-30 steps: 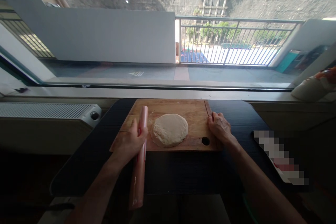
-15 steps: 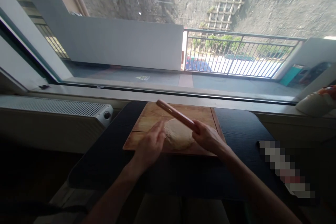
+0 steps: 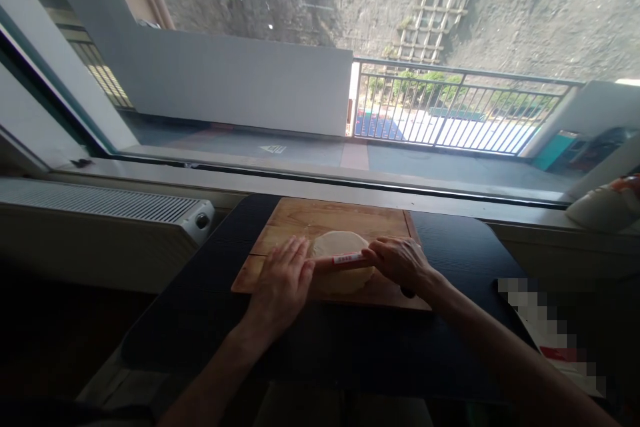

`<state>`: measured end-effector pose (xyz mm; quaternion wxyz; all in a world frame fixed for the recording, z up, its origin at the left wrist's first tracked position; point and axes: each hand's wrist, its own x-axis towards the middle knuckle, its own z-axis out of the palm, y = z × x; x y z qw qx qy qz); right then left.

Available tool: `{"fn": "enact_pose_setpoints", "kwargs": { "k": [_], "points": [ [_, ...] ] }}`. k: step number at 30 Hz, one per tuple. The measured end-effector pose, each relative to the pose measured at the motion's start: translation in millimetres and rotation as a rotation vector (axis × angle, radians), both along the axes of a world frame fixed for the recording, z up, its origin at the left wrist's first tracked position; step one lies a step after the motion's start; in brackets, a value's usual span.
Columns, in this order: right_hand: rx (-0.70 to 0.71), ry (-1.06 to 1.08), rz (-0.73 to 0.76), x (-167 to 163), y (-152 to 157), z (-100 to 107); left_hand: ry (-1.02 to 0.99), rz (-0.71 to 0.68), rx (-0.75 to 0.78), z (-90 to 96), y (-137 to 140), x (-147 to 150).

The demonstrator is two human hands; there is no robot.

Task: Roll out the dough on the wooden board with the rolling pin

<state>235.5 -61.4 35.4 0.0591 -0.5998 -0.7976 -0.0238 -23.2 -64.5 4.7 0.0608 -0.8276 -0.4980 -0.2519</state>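
While the bench point(image 3: 350, 353) carries the wooden board point(image 3: 340, 211), the left hand point(image 3: 281, 278) lies flat and outstretched over one end of the rolling pin point(image 3: 348, 258), toward the board's left side; the right hand point(image 3: 401, 261) is wrapped around the other end, toward the board's right side. The dough point(image 3: 341, 241) sits near the board's centre, beneath the pin. Beyond the board's far edge runs the window sill point(image 3: 350, 193). Step in hand, by judgement: flattening the dough. The next stroke calls for level, equal pressure from both hands.

A black table point(image 3: 320, 347), wooden board point(image 3: 350, 215) at twelve o'clock, blurred flat item point(image 3: 559, 340) along the edge near four.
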Motion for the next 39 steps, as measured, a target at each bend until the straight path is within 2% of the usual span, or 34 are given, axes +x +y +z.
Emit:
{"fn": "enact_pose_setpoints", "kwargs": {
  "k": [3,7,10,14,16,19,21,23,28,30,36,39],
  "points": [
    [0.069,0.078,-0.06,-21,30,0,0.069,0.037,-0.024,-15.8,2,6],
    [0.088,0.13,-0.104,-46,58,-3,0.105,0.125,-0.045,-12.3,13,5],
    [0.097,0.16,-0.008,-60,43,-10,0.115,0.085,-0.067,-10.0,6,0],
    [0.122,0.181,0.128,-77,23,-17,0.105,0.012,-0.021,-19.9,-14,-6],
    [0.111,0.179,0.124,-89,37,-15,0.074,0.072,-0.009,-21.7,-11,-8],
    [0.037,0.173,0.093,-112,76,-7,0.033,0.182,-0.018,-16.5,7,-13],
    [-0.002,0.165,0.077,-120,91,-3,0.017,0.194,-0.019,-12.1,10,-17],
    [0.005,0.15,0.109,-117,85,-3,-0.005,0.164,0.001,-10.5,0,-18],
    [-0.004,0.089,0.202,-82,29,-14,-0.095,0.065,0.042,-15.1,-42,-15],
    [-0.015,0.08,0.176,-83,28,-15,-0.111,0.067,0.046,-16.2,-43,-16],
    [-0.059,0.106,0.038,-142,100,-6,-0.035,0.194,0.023,-12.6,-11,-32],
    [-0.077,0.103,0.026,-145,101,-7,-0.042,0.215,0.013,-11.3,-14,-32]
  ]
}}
